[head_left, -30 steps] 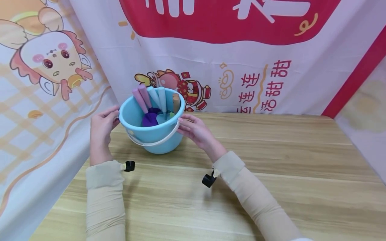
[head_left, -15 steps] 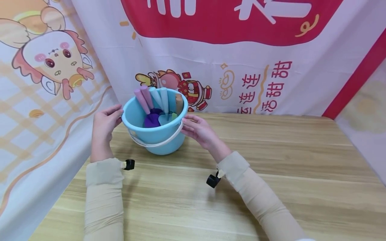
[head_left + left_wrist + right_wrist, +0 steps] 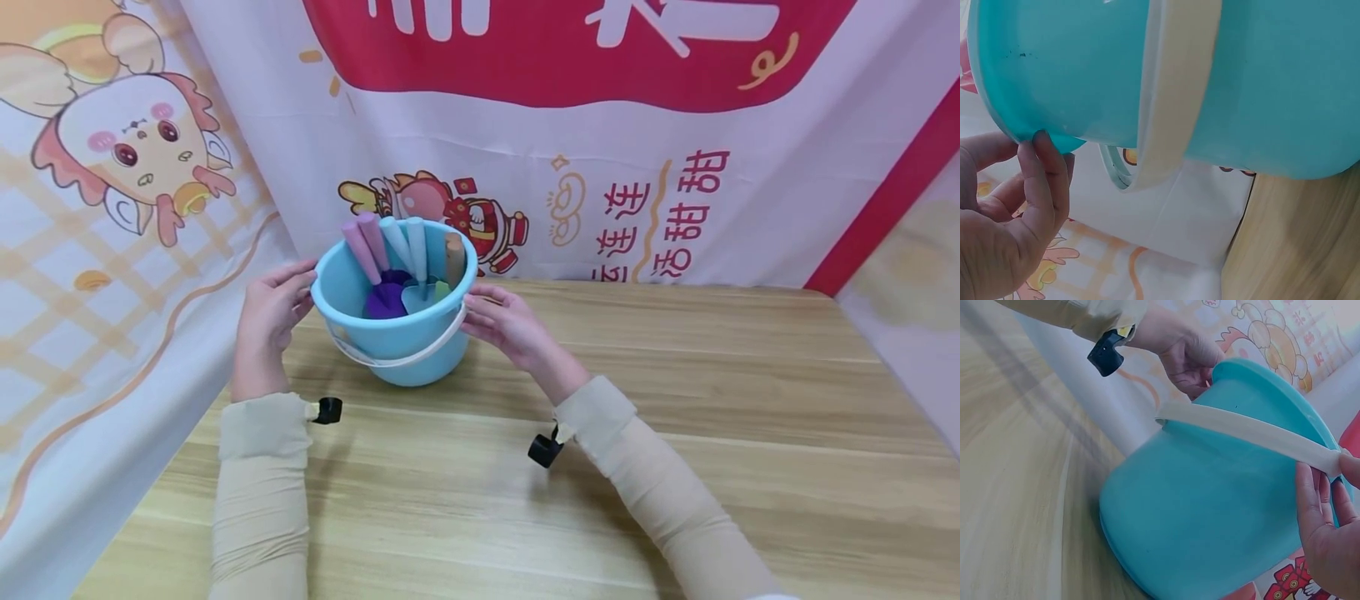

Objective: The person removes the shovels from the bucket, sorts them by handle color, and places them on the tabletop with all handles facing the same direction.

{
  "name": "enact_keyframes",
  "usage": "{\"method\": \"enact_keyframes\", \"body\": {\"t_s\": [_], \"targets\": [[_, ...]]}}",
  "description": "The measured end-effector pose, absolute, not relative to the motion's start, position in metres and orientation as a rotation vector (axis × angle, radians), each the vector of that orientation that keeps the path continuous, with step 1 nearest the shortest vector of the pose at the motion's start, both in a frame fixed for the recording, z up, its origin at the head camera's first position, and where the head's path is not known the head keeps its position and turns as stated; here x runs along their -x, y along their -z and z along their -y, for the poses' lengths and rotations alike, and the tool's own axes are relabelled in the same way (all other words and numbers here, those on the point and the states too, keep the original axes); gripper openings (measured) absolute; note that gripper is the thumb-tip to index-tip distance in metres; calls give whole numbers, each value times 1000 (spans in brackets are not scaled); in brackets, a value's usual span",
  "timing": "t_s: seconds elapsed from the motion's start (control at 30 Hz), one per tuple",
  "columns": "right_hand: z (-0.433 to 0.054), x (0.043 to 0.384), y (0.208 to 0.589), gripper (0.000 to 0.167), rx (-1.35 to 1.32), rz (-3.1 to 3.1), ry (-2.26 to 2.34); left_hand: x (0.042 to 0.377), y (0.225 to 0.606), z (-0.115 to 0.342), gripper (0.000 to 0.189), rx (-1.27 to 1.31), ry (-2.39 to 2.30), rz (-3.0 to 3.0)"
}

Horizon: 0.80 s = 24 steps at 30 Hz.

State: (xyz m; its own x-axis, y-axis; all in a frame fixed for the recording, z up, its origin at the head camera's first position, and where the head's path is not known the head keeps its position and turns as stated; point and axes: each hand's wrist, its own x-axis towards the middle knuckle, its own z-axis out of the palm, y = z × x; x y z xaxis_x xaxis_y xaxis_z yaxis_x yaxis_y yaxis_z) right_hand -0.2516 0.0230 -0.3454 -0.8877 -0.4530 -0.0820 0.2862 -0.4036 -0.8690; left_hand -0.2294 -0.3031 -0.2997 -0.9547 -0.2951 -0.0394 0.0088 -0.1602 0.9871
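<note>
A light-blue bucket [image 3: 397, 337] stands upright on the wooden tabletop, its white carrying handle [image 3: 382, 364] hanging down across the front. My left hand [image 3: 266, 317] pinches the rim on the left side; in the left wrist view its bent fingers [image 3: 1041, 187] meet at the rim's edge. On the opposite side my right hand [image 3: 513, 325] grips the rim beside the handle's joint, thumb above and fingers below in the right wrist view. Inside lean small shovels: pink handles [image 3: 362, 250] with purple blades [image 3: 386, 302], light-blue handles [image 3: 417, 250] with bluish blades, and brown handles [image 3: 454, 258].
A printed white cloth [image 3: 465, 129] hangs right behind the bucket. Another cloth [image 3: 150, 275] with a cartoon figure runs along the left edge of the wooden table [image 3: 450, 500]. Small black cameras [image 3: 545, 450] stick out from both sleeves.
The bucket has shifted a little to the right across the table, and both hands have moved along with it, keeping hold of its rim. The shovels inside travel with it.
</note>
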Motion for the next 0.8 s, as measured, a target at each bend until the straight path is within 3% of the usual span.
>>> {"method": "enact_keyframes", "body": {"t_s": [0.8], "targets": [[-49,247,346,17,252,-1352,2264,237,307,297,18,-247,2464,1757]]}}
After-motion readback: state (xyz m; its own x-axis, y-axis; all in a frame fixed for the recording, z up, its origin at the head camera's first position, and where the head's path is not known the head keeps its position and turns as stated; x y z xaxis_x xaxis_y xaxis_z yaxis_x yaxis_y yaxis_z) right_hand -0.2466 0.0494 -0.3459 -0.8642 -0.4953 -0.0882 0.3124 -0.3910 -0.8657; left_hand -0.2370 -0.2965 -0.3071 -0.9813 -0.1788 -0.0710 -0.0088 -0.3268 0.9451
